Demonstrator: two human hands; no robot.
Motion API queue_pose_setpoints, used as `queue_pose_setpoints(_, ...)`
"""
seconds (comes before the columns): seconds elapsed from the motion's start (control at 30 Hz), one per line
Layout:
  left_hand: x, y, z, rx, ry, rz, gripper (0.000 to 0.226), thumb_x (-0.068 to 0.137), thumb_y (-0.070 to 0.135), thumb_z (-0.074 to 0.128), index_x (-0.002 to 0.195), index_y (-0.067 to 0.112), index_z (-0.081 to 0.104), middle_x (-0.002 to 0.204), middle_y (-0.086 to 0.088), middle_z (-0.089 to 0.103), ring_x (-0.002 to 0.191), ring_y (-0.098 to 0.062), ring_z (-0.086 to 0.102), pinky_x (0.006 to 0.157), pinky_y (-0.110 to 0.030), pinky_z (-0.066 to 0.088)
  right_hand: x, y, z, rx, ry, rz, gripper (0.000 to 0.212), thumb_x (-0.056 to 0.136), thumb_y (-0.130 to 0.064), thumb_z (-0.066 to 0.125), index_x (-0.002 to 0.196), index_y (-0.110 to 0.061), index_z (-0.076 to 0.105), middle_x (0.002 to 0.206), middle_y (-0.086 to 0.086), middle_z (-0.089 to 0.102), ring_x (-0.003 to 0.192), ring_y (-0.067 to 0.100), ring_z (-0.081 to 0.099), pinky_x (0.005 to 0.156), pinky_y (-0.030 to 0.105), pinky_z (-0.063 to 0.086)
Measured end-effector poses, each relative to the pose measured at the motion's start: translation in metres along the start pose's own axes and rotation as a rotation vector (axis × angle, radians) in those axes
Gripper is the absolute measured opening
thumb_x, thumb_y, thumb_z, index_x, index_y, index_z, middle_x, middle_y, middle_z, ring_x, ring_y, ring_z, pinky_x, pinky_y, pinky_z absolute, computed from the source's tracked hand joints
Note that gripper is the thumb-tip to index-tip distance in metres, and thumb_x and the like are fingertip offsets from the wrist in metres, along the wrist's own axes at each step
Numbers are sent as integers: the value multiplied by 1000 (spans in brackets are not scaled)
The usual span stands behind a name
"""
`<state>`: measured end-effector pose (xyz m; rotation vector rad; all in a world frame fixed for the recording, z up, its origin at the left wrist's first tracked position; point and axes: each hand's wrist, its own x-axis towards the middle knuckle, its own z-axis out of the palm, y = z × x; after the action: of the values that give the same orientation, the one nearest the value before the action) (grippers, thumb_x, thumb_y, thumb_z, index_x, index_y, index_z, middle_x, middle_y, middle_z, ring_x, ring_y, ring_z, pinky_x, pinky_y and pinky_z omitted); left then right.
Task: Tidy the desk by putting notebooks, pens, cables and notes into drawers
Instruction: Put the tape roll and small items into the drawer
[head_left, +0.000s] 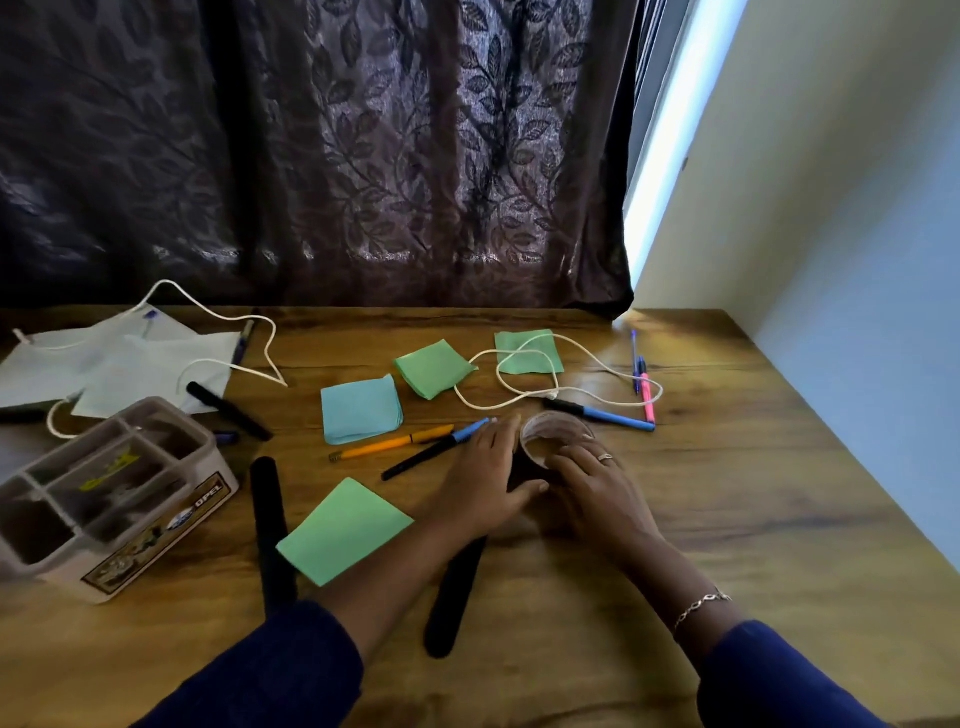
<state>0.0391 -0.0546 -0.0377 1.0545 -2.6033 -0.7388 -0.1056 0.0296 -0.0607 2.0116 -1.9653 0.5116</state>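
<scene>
Between left hand (483, 475) and right hand (592, 483), cup (555, 435) half-hidden

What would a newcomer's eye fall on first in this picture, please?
The left hand and right hand clasp a round cup in the middle. Bright sticky notes, pens and a looping white cord lie scattered around it, and a compartmented organiser stands at the left edge.
</scene>
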Motion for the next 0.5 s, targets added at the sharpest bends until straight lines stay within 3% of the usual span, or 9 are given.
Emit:
queue_pose_setpoints(0.1,4,6,5,-78,-9,-23,85,84,43,62,148,18,12,154,-3,22,142,-17,20,114,-31,24,0,4,0,-1,23,-44,25,70,-18,58,91,-11,70,87,5,69,83,24,66,83,31,51)
queue_pose_setpoints(0.23,4,15,9,-196,23,-67,82,82,34,67,147,20,18,151,-1,30,137,-14,29,108,-26,29,2,7,-3,49,8,-62,27,76,-22,48,88,-11,70,87,6,68,84,26,66,84,34,52)
queue_pose_setpoints(0.33,1,26,10,-309,85,-79,78,82,23,69,145,22,24,148,0,34,135,-13,33,104,-22,30,-2,9,-10,104,-11,-29,27,77,-27,53,94,-14,69,105,10,65,102,29,59,89,41,52)
queue_pose_setpoints(0.4,-1,36,13,-375,111,-68,75,81,20,70,143,22,27,146,2,36,133,-12,34,102,-21,32,-9,12,-19,131,-28,22,31,78,-34,53,102,-20,68,123,12,57,122,29,44,101,42,41)
queue_pose_setpoints(0.5,-4,58,23,-460,113,-20,72,79,17,72,140,21,34,141,3,40,127,-7,37,101,-20,34,-30,25,-35,239,-10,112,28,80,-34,51,96,-23,71,138,19,44,136,32,26,104,39,32)
